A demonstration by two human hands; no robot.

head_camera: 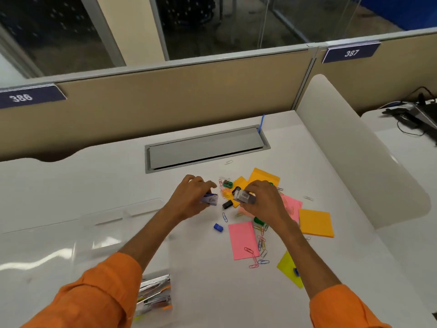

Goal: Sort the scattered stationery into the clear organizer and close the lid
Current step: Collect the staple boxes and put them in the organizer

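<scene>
My left hand (194,197) curls round a small blue-and-white box (211,200); its print is too blurred to read. My right hand (262,201) pinches a grey box (244,197) with a barcode label, digits unreadable. Beyond both hands, partition signs read 386 (21,97) and 387 (351,53). The clear organizer (106,233) lies left of my left hand, its edges hard to trace, partly under my left sleeve (101,287). Sticky notes (242,240) and paper clips (261,245) lie scattered under and right of my right hand.
</scene>
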